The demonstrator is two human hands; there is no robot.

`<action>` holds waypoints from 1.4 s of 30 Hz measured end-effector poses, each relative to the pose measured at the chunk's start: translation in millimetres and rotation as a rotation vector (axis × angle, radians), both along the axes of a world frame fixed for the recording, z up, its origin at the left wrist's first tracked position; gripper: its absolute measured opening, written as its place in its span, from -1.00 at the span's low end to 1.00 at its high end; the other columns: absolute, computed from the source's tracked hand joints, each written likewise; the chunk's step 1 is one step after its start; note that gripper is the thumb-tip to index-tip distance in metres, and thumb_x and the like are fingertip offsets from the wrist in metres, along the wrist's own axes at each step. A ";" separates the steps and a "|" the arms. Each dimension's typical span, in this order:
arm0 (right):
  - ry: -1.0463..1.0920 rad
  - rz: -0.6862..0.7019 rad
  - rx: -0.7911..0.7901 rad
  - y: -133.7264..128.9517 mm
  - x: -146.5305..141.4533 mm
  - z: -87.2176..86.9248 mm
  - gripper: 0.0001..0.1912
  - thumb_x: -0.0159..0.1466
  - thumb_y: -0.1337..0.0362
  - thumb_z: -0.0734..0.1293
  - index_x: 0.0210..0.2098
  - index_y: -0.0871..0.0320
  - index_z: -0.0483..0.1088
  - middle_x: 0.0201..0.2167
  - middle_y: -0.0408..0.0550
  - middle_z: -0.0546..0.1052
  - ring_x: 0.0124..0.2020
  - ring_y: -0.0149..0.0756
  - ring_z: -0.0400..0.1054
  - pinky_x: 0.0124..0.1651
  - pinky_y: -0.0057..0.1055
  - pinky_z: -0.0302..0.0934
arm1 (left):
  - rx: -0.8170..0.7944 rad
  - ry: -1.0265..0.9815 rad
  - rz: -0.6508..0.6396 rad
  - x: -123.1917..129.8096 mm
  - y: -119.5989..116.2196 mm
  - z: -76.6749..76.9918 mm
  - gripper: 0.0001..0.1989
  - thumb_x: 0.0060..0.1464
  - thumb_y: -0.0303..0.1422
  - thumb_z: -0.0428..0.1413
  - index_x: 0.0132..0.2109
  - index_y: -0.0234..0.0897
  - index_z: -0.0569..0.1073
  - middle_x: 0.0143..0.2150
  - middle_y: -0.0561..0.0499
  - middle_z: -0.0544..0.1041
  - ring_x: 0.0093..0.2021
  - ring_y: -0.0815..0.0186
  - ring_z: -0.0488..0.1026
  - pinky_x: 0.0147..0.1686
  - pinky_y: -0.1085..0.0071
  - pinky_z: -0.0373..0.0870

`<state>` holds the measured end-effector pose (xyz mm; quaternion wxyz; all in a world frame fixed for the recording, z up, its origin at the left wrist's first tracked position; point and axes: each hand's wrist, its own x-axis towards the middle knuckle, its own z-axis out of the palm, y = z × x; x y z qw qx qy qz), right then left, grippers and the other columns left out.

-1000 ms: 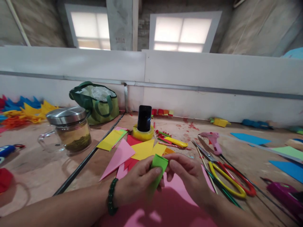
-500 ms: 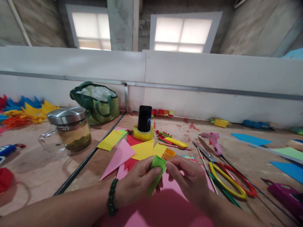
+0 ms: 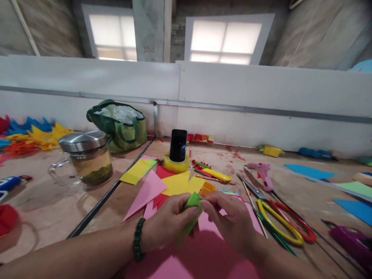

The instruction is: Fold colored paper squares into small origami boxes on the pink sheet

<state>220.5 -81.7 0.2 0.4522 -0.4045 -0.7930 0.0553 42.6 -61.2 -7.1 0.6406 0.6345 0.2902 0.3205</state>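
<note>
A folded piece of green paper [image 3: 191, 219] is held over a large pink sheet [image 3: 200, 259] at the front of the table. My left hand [image 3: 168, 223], with a dark green bead bracelet [image 3: 138, 239] at the wrist, closes round the paper, thumb on top. My right hand [image 3: 229, 215] pinches the paper's upper right edge with thumb and forefinger. Beyond the hands lie yellow paper pieces [image 3: 176, 184] and a folded pink sheet [image 3: 148, 190]. A small folded yellow-orange paper piece [image 3: 208, 188] sits just behind my right hand.
To the right are scissors [image 3: 279, 221], a pink glue gun [image 3: 262, 174] with a cord, and a purple tool [image 3: 348, 242]. A yellow cutter [image 3: 217, 175] and a phone [image 3: 178, 145] on a tape roll [image 3: 176, 164] stand behind. A glass tea mug [image 3: 91, 164] and green bag [image 3: 130, 133] are left.
The green paper's upper end has tipped over and its open fold no longer shows. My right fingers have shifted slightly left onto its edge.
</note>
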 end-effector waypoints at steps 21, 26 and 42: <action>0.250 0.091 -0.833 19.9 5.4 4.7 -0.58 0.15 -0.04 0.31 -0.59 0.18 0.28 -0.73 -0.27 0.28 -0.72 -0.53 0.12 -0.64 -0.56 0.00 | -0.409 0.085 -0.124 -8.8 16.2 -5.5 -0.67 -0.10 -0.18 0.27 -0.35 -0.36 0.41 -0.53 0.03 0.52 -0.64 0.46 0.38 -0.66 0.60 0.28; 0.064 0.041 -0.947 26.6 12.5 1.4 -0.62 0.16 0.11 0.29 -0.68 0.17 0.22 -0.78 -0.28 0.22 -0.74 -0.56 0.00 -0.67 -0.57 -0.14 | -0.210 0.367 -0.135 -10.2 19.1 -1.6 -0.63 -0.01 -0.14 0.17 -0.16 -0.35 0.42 -0.47 0.00 0.52 -0.50 0.28 0.47 -0.49 0.43 0.36; -0.272 -0.099 -0.803 32.2 21.5 -18.1 -0.70 0.12 0.30 0.30 -0.71 0.20 0.28 -0.74 -0.27 0.17 -0.65 -0.50 0.02 -0.58 -0.50 -0.14 | 1.092 0.878 -0.159 -7.6 -12.9 -9.3 -0.68 0.23 -0.36 -0.01 0.12 -0.30 0.33 0.12 -0.19 0.39 0.10 0.08 0.32 0.09 0.11 0.24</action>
